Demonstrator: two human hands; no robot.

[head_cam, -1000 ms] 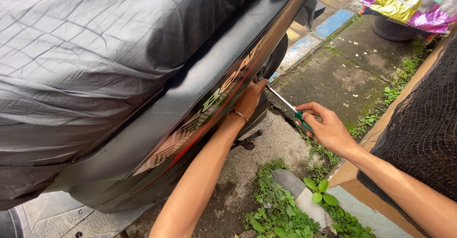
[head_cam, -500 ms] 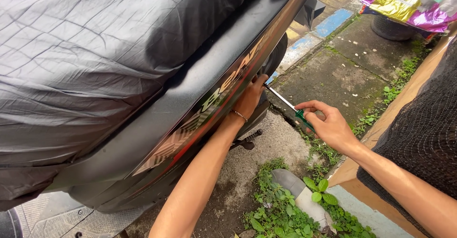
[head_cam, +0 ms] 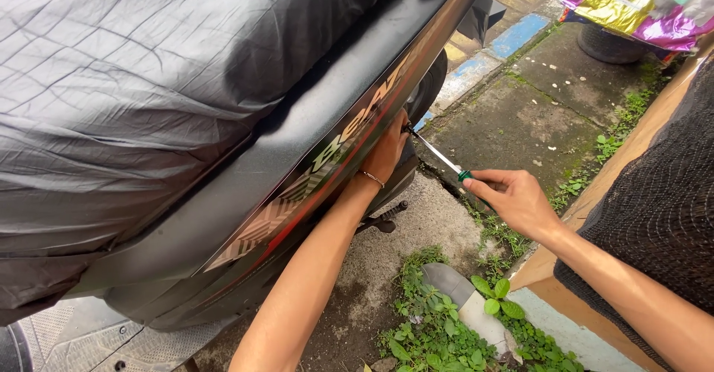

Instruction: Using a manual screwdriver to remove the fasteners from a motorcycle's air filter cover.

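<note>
From the head view, the right hand [head_cam: 517, 201] grips a green-handled steel screwdriver [head_cam: 439, 158], its shaft running toward ten o'clock into the black scooter side panel [head_cam: 312, 130]. The left hand [head_cam: 387, 152], fingers curled against the panel's lower edge, sits nearest the tip.

Black scooter seat [head_cam: 149, 82], creased with a faint grid pattern. Dark grey side panel [head_cam: 245, 193] with red stripe and pale chevron pattern. Screwdriver [head_cam: 440, 156] with silver shaft, green handle. Blue kerb paint [head_cam: 520, 36].

Seat cover [head_cam: 149, 82] creased matt cloth; scooter panel [head_cam: 297, 171] smooth plastic; screwdriver shaft [head_cam: 435, 154] shiny metal.
</note>
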